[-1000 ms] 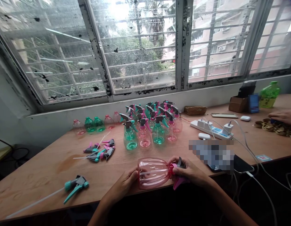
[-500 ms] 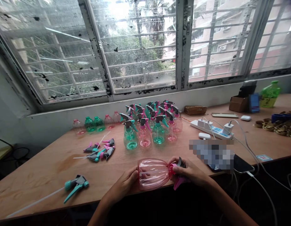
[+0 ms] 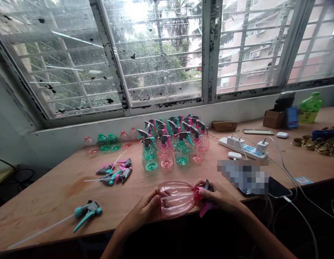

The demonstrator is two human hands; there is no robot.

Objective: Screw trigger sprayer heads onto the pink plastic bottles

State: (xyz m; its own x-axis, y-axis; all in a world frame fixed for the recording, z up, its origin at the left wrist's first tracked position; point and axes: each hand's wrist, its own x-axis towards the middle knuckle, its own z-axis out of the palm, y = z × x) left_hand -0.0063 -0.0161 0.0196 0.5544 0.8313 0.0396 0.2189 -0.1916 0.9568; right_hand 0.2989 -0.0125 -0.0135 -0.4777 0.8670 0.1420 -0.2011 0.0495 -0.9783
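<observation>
A clear pink spray bottle (image 3: 177, 201) lies on its side in my two hands, above the table's front edge. My left hand (image 3: 148, 205) grips its base at the left. Around the neck, my right hand (image 3: 219, 196) holds the pink and grey trigger head (image 3: 208, 207), its fingers partly hidden behind it. A straw shows inside the bottle. To the left, a teal and grey trigger head (image 3: 88, 212) with a long straw rests on the table. Farther back is a small pile of trigger heads (image 3: 115, 172) in pink, teal and grey.
Several assembled green and pink spray bottles (image 3: 167, 158) stand mid-table. Headless bottles (image 3: 103, 142) line the window side at left. At right are a power strip (image 3: 244, 148) with cables, a phone (image 3: 280, 189), a cardboard box (image 3: 273, 118) and brass-coloured parts (image 3: 315, 145).
Both hands keep their hold on the pink spray bottle. It has shifted or turned very slightly; the things on the table have not moved.
</observation>
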